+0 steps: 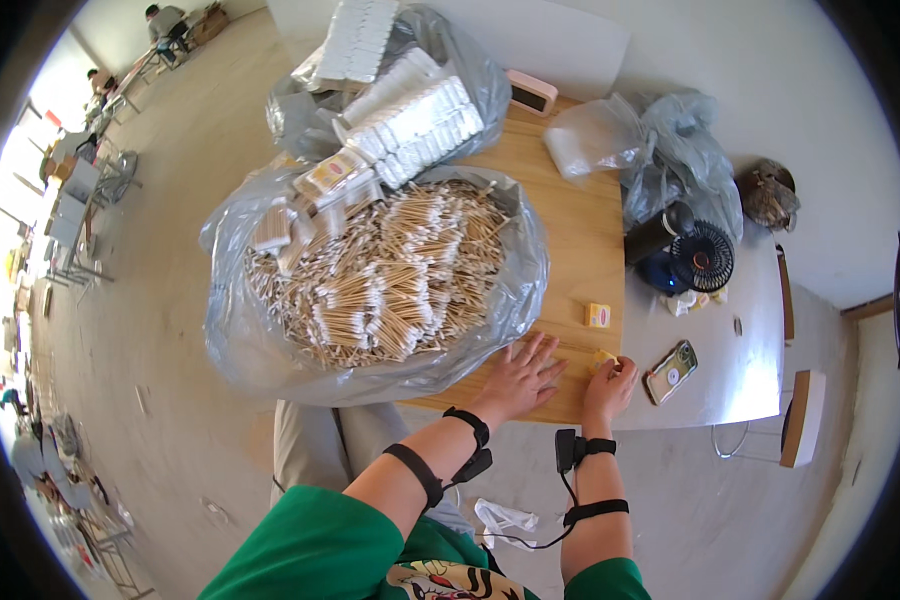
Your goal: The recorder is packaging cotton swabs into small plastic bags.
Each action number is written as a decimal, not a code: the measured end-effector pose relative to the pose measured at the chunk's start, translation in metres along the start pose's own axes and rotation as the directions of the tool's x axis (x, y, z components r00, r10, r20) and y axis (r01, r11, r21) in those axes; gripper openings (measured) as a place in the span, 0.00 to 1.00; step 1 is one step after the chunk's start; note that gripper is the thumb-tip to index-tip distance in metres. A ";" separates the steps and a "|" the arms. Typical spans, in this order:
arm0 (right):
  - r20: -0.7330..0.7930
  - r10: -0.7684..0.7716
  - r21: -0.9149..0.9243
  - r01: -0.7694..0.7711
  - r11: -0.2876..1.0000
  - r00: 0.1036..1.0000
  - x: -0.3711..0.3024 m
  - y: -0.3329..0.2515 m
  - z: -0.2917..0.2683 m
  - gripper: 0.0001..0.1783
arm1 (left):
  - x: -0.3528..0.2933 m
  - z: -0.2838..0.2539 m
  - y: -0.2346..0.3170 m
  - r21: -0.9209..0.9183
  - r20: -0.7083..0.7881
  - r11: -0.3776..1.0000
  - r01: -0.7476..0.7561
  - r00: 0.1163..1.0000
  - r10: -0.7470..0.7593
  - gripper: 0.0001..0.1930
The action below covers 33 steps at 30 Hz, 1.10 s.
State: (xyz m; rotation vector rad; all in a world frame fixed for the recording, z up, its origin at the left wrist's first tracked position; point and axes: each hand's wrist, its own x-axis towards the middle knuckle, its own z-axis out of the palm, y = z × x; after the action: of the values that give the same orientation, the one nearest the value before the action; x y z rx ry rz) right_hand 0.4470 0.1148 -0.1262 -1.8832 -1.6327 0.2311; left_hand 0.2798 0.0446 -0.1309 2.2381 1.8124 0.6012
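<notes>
My left hand lies on the wooden table top near its front edge, fingers spread and holding nothing. Close to its right, my right hand has its fingers curled on a small yellow label, partly hidden by the fingers. Just beyond it sits a small yellow-and-white stack of labels. Left of my hands, a big open grey plastic bag holds a heap of wooden-stick cotton swabs. Some white-cased bundles rest on the heap's left side.
Behind the heap, another grey bag holds clear plastic cases. To the right are a black bottle, a small fan, a phone and crumpled grey bags. A pink-framed device stands at the back.
</notes>
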 end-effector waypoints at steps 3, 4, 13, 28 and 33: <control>-0.025 -0.004 -0.013 0.004 1.000 1.000 0.001 0.002 0.001 0.10 | 0.000 -0.001 0.003 -0.020 -0.021 1.000 0.004 1.000 -0.005 0.27; -0.037 0.018 -0.021 -0.019 1.000 0.999 0.001 0.002 -0.001 0.11 | 0.000 0.000 0.003 -0.046 -0.034 0.999 0.002 0.999 -0.004 0.27; -0.080 0.091 0.122 -0.081 0.989 0.993 -0.011 -0.003 -0.001 0.15 | -0.006 -0.063 0.001 -0.238 0.088 0.963 -0.125 0.985 0.150 0.30; 0.045 -0.104 0.583 0.059 0.811 0.993 -0.033 -0.114 -0.025 0.13 | -0.096 -0.252 -0.230 0.160 -0.566 0.827 0.538 0.737 -0.370 0.18; 0.135 -0.474 0.550 0.333 0.766 0.870 -0.088 -0.254 -0.014 0.07 | -0.110 -0.256 -0.242 -0.190 -0.555 0.879 0.438 0.690 -0.464 0.11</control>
State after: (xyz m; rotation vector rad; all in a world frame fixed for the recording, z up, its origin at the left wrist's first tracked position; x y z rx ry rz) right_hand 0.2240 0.0364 0.0033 -1.0930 -1.8826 0.6849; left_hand -0.0633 -0.0316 -0.0188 1.5408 2.4854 1.3090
